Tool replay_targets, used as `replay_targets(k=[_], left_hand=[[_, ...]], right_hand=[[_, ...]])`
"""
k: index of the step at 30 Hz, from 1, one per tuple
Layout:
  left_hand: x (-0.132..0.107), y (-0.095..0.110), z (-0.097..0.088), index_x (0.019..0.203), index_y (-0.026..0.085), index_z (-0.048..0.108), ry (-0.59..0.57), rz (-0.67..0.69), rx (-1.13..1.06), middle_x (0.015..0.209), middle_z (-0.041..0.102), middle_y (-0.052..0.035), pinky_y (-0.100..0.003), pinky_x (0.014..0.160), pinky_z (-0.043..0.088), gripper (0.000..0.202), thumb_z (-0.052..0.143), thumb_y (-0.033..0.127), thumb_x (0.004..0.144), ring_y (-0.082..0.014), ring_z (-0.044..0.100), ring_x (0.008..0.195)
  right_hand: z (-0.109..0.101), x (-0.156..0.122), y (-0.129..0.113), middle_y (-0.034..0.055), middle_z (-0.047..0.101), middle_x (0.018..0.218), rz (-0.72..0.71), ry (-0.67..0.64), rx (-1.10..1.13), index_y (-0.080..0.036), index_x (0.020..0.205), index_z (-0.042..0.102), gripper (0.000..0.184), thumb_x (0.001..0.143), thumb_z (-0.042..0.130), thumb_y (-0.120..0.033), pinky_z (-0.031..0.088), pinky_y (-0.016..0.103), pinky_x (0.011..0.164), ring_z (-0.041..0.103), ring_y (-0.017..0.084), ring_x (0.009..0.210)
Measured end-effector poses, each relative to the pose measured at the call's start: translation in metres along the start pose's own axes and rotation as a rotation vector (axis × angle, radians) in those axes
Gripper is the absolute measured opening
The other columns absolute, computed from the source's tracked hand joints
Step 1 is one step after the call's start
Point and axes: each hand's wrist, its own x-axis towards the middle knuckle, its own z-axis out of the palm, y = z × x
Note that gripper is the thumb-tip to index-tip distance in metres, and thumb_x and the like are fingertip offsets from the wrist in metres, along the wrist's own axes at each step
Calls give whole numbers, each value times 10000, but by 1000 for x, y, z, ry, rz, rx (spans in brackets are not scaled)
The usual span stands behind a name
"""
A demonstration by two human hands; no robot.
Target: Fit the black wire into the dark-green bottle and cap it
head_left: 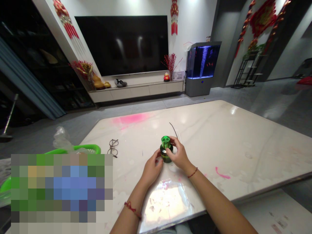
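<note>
Left hand (pixel 151 166) and right hand (pixel 178 153) curve inward, close together.

**Q:** What is seen under the right hand (pixel 179 154)?

**A:** A ribbed green cap (pixel 165 142), glossy like anodised metal, is seen above a smooth dark body (pixel 166 156).

**Q:** And below the hand?

**A:** A clear, shiny plastic sheet (pixel 165 203) is laid on a polished, marble-like surface (pixel 219 130).
</note>
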Motion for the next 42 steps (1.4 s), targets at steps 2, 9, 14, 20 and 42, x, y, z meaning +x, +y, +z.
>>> replay_targets(k=[2,9,14,20,42], left_hand=[[0,0,0,1276,249,427,0,-3,5,1219,581,-42,-347,934,428,497,483,204,785,-196,539,1119],[-1,-2,0,1255,252,450,20,2,40,1221,581,-38,-331,914,432,479,499,212,781,-199,538,1117],[-1,-2,0,1264,257,440,18,14,37,1229,574,-35,-329,920,425,486,497,205,785,-195,532,1122],[-2,-1,0,1260,250,444,7,5,18,1235,569,-38,-332,929,418,482,498,200,783,-196,524,1131],[-2,1,-1,1262,247,442,-8,12,-12,1238,564,-40,-330,937,422,473,488,201,794,-189,523,1131]], right_hand=[[-1,0,1,63,614,1046,-10,-13,-5,-205,1120,496,416,708,527,-153,495,356,870,587,192,980],[2,0,1,80,596,1102,1,2,-62,-205,1148,501,459,705,612,-252,471,375,906,565,210,1023],[4,0,0,70,593,1099,4,12,-56,-212,1158,483,475,700,607,-232,473,362,900,569,197,1011],[3,0,-2,67,588,1097,-5,7,-53,-208,1156,476,466,705,593,-213,471,349,898,567,190,1008],[2,-1,1,70,591,1078,-11,2,-5,-206,1146,459,452,706,557,-167,484,348,884,574,190,996]])
